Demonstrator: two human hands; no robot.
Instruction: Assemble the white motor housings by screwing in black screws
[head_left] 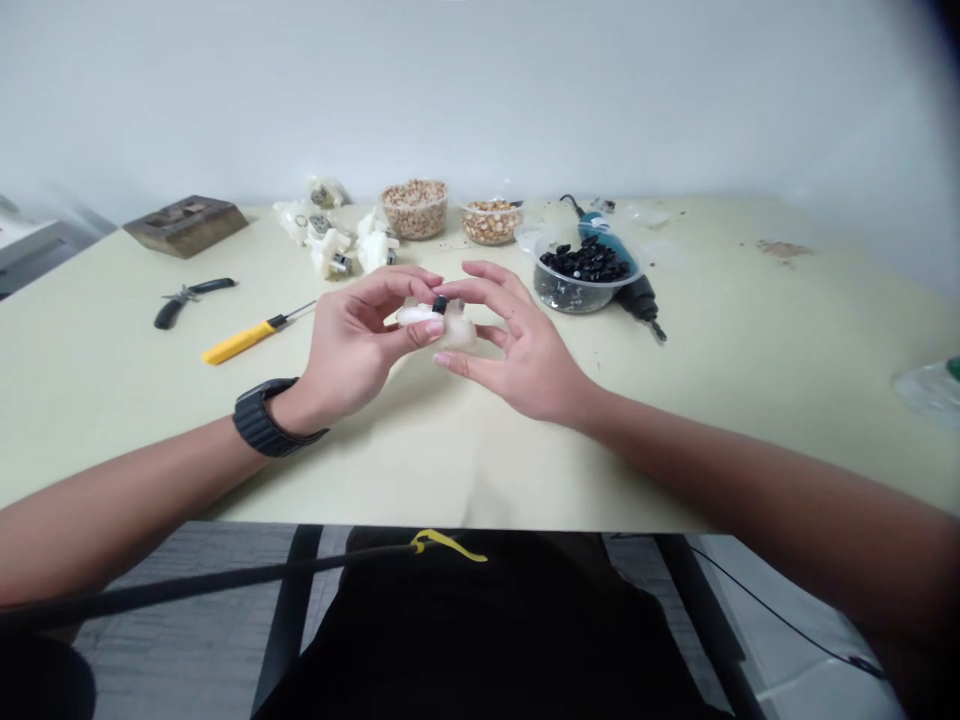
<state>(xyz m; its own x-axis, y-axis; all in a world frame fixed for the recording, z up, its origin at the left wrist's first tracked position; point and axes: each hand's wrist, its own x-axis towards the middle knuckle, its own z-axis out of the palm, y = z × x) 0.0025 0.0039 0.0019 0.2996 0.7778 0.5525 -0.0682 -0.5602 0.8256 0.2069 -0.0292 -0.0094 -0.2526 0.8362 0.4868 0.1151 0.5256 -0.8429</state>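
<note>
Above the middle of the table, a small white plastic part (pixel 459 332) is held between my two hands. A small black piece (pixel 439 304) sits at its upper side. My left hand (pixel 356 335) pinches the white part with its thumb along the front and the fingers behind, near the black piece. From the other side, my right hand (pixel 529 345) closes on the same part, index fingertip by the black piece and thumb below. The fingers hide some of the part, so its full shape cannot be made out.
Pliers (pixel 184 298), a yellow screwdriver (pixel 251 337) and a metal block (pixel 186 225) lie left. Several white assemblies (pixel 330 245) stand behind. Tubs hold pale pieces (pixel 415 205), amber pieces (pixel 490 222) and black parts (pixel 585 262). A teal power driver (pixel 611 240) lies right.
</note>
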